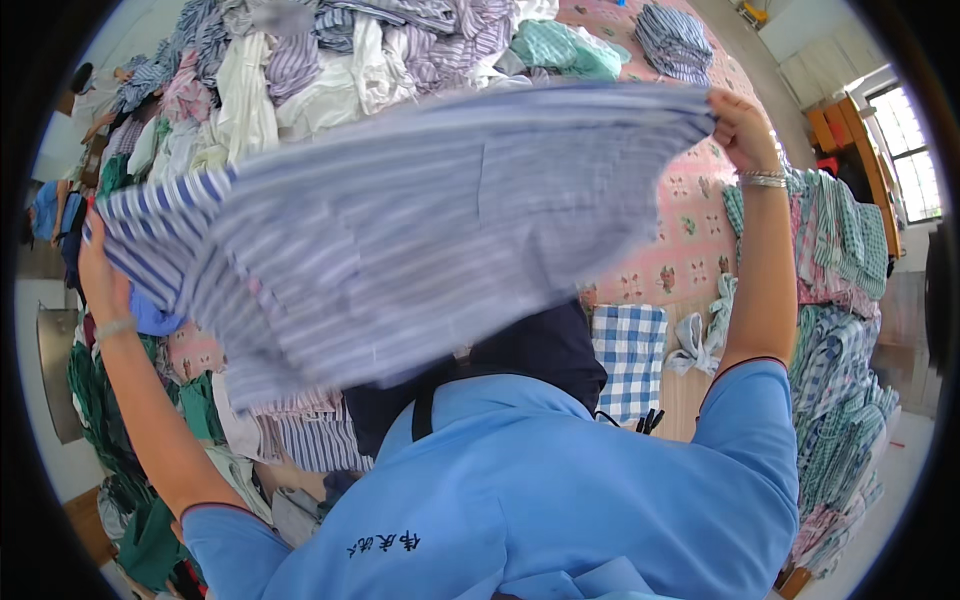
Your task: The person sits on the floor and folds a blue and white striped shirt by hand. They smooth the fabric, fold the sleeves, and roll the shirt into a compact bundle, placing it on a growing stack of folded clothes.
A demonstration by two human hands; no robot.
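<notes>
A blue-and-white striped garment [420,232] is stretched wide in the air between my hands, blurred by motion. My left hand [105,262] grips its sleeve end at the left of the view. At the upper right, my right hand [739,129] pinches the opposite end. Beneath the garment lies a pink patterned table cover [686,240], partly hidden. A folded blue-and-white checked cloth [628,360] rests close to my body on the right, with a pale knotted cloth strip [694,346] beside it.
Loose striped and white clothes [322,82] are heaped across the far side. A folded striped stack [673,43] lies at the far right of the cover. Folded checked garments [832,352] are piled at the right. Green clothes [150,532] lie at lower left. Another person [51,210] is at the far left.
</notes>
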